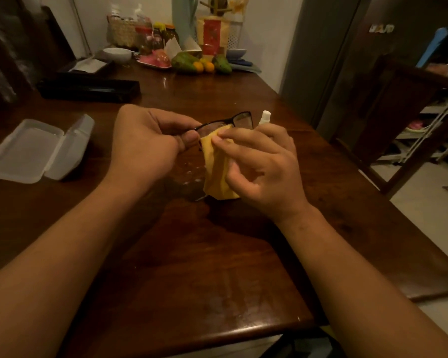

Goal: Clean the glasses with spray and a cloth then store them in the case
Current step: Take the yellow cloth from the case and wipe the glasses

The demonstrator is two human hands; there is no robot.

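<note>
Above the counter, left hand grips the glasses while right hand pinches the yellow cloth on a lens.

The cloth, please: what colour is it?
Yellow cloth, seen clearly in the head view.

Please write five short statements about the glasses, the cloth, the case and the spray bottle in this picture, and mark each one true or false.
1. The left hand holds the glasses. True.
2. The cloth is blue. False: it is yellow.
3. The case lies closed. False: it lies open, to the left of the hands.
4. The right hand presses the cloth against a lens. True.
5. The spray bottle lies inside the case. False: it stands behind the right hand.
</note>
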